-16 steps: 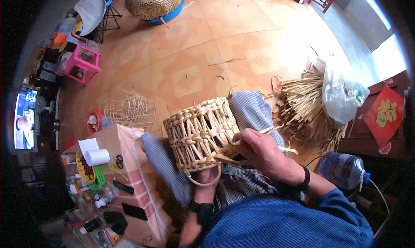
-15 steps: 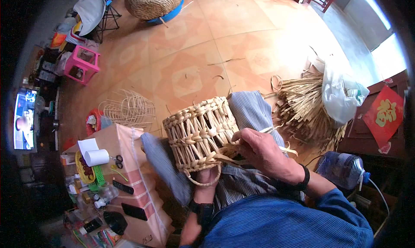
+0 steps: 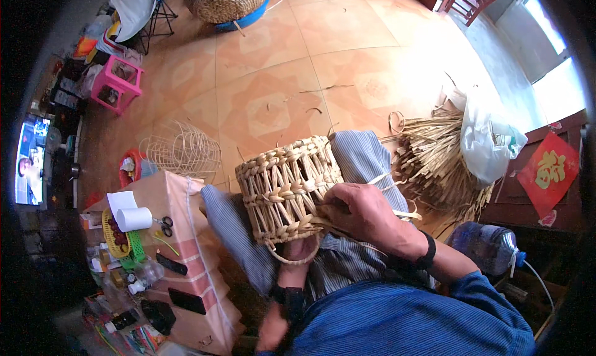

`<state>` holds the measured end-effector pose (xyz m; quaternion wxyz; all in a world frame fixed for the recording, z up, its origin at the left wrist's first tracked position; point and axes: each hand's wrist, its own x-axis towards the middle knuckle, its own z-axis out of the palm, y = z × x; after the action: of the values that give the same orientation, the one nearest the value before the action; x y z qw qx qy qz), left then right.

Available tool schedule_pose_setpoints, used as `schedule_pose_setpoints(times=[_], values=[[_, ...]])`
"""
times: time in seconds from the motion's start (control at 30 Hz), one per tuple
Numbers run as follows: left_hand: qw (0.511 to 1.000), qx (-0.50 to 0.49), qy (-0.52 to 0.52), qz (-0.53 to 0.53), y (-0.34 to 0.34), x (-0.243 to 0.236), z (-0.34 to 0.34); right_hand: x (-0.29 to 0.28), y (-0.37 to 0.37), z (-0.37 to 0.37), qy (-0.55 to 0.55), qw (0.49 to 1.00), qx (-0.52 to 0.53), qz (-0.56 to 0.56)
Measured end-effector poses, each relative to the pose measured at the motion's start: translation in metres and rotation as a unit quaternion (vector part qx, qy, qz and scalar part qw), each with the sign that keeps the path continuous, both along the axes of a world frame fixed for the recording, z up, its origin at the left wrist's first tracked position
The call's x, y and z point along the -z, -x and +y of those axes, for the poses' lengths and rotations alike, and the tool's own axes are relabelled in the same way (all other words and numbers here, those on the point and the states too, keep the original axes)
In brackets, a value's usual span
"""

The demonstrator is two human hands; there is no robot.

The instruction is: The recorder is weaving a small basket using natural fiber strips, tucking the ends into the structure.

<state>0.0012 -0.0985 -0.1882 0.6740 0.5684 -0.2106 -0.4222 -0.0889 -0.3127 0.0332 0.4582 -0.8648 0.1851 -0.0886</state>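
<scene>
A pale woven straw basket (image 3: 292,194), with braided bands around open crossed strands, lies tilted across my lap. My left hand (image 3: 299,249) reaches up at its near end, by a looped handle (image 3: 292,260); the fingers are hidden behind the weave. Against the right side of the basket, my right hand (image 3: 366,213) is closed, thumb and fingertips pinched on a flat straw strip (image 3: 338,227) at the lower band. Loose strip ends (image 3: 406,215) stick out to the right beyond that hand.
On the left, a cloth-covered table (image 3: 180,219) bears a paper roll (image 3: 133,220), scissors (image 3: 164,226), a phone (image 3: 187,300) and bottles. A straw bundle (image 3: 428,151) lies at right beside a plastic bag (image 3: 490,145) and water jug (image 3: 484,247). A wire-like frame (image 3: 183,148) lies on the floor.
My right hand has shifted slightly left and down along the basket's side, still pinched. The basket and my left hand have barely moved.
</scene>
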Motion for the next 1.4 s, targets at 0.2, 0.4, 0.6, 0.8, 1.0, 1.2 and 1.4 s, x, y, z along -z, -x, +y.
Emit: schedule_pose_setpoints(times=[0.2,0.4,0.6,0.8,1.0,1.2,1.4], values=[[0.891,-0.027,0.246,0.380,0.001,-0.007,0.010,-0.003,0.010,-0.024,-0.139,0.988,0.063,-0.020],[0.915,-0.098,0.210,0.331,-0.010,0.028,0.030,-0.016,0.023,-0.048,-0.138,0.978,0.140,-0.074],[0.966,0.004,-0.189,-0.176,-0.006,0.102,0.060,-0.012,0.022,-0.026,-0.101,0.994,0.045,-0.021],[0.933,-0.043,0.197,0.297,-0.010,-0.015,0.011,0.003,0.028,-0.026,0.059,0.995,-0.009,-0.085],[0.890,-0.108,0.288,0.337,-0.001,-0.055,-0.006,0.019,0.043,-0.027,0.038,0.987,-0.137,-0.079],[0.910,-0.092,0.236,0.329,-0.007,-0.050,0.003,0.039,0.039,-0.033,0.039,0.996,-0.063,-0.052],[1.000,-0.025,-0.005,-0.008,-0.016,0.027,0.035,-0.014,0.044,-0.009,0.068,0.994,-0.078,-0.036]])
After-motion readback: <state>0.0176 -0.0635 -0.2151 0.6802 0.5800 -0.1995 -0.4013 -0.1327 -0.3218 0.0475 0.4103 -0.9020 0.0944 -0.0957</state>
